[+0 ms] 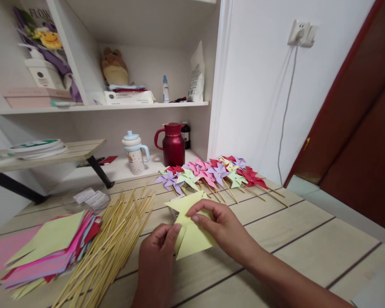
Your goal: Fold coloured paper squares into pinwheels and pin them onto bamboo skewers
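A yellow-green paper sheet (195, 239), cut in from its corners, is held above the table between both hands. My left hand (158, 248) pinches its left edge, thumb on top, where a flap curls over. With thumb and index finger, my right hand (210, 220) grips the paper near its middle and upper right. Part of the sheet is hidden behind the right hand. Just beyond the paper lie finished paper pinwheels (208, 173) on sticks, in pink, purple, red and pale green.
Left of my hands lie many thin wooden sticks (115, 239) and a stack of coloured paper (51, 248). A red jug (173, 145) and a lidded cup (135, 156) stand at the back, under a shelf (141, 105). A small raised stand (80, 149) is at left.
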{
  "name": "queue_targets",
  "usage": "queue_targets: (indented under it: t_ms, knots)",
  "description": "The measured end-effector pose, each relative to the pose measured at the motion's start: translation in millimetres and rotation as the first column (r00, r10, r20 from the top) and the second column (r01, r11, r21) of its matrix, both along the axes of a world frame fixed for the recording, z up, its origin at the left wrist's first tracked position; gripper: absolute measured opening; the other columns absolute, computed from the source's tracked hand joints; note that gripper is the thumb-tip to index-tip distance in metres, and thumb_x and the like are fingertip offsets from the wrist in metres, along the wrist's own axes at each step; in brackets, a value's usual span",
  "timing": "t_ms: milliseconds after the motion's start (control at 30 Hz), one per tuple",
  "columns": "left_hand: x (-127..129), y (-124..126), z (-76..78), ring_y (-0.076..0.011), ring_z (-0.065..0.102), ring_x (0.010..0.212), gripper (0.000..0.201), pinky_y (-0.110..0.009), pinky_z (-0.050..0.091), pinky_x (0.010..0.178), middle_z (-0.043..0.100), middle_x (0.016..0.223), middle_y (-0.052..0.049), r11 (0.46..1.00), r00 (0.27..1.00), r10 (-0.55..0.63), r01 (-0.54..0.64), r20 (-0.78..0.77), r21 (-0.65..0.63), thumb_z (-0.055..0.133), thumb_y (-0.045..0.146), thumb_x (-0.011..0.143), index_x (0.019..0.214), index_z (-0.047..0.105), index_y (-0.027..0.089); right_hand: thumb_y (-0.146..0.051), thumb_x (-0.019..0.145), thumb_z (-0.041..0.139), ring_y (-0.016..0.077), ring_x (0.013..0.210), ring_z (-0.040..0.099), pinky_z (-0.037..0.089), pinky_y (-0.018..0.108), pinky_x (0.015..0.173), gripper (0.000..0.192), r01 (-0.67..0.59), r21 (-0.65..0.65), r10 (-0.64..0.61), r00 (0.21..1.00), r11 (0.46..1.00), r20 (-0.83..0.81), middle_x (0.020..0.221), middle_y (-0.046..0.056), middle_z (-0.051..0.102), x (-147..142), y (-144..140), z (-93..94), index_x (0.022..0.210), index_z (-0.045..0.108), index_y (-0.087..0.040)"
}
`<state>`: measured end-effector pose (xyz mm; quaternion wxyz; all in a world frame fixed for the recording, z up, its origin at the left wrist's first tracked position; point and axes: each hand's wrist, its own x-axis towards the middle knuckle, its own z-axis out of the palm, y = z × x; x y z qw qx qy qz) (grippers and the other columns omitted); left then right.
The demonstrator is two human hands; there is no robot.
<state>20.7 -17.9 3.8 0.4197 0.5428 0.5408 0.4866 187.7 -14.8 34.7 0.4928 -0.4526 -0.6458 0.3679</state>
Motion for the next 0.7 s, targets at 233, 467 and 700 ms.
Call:
queue_targets:
  t_ms: [233, 467, 700]
  knots:
    - [-1, -3, 5.8, -0.0150, 0.047, 0.059, 0.033, -0.023, 0.036, 0.057, 0.053, 0.058, 0.002, 0.990, 0.994, 0.006, 0.010, -0.108, 0.144, 0.064, 0.045, 0.077, 0.056, 0.061, 0.020, -0.039, 0.095, 0.051, 0.0170, 0.082, 0.061, 0.045, 0.028, 0.074, 0.026, -0.033, -0.029, 0.032, 0.998, 0.999, -0.045, 0.087, 0.001, 0.069, 0, -4, 2.3, 0.095, 0.070, -0.022]
    - [-1, -2, 0.2, -0.0156, 0.050, 0.061, 0.035, -0.024, 0.038, 0.059, 0.053, 0.058, 0.002, 0.982, 0.989, 0.012, 0.017, -0.150, 0.190, 0.064, 0.046, 0.080, 0.056, 0.059, 0.020, -0.022, 0.080, 0.069, 0.0200, 0.091, 0.063, 0.048, 0.030, 0.080, 0.020, 0.032, 0.007, -0.033, 0.998, 0.999, 0.046, 0.100, 0.001, 0.071, -2, -6, 4.6, 0.100, 0.069, -0.025]
    - [1, -1, 11.9, -0.0226, 0.060, 0.108, 0.031, -0.029, 0.044, 0.091, 0.070, 0.110, -0.005, 0.995, 0.982, -0.096, 0.089, 0.165, 0.045, 0.061, 0.045, 0.083, 0.100, 0.071, 0.021, -0.019, 0.082, 0.066, 0.0198, 0.096, 0.061, 0.049, 0.031, 0.082, 0.032, 0.025, 0.021, -0.025, 1.000, 0.999, 0.008, 0.111, 0.001, 0.067, 0, -6, 5.6, 0.112, 0.065, -0.029]
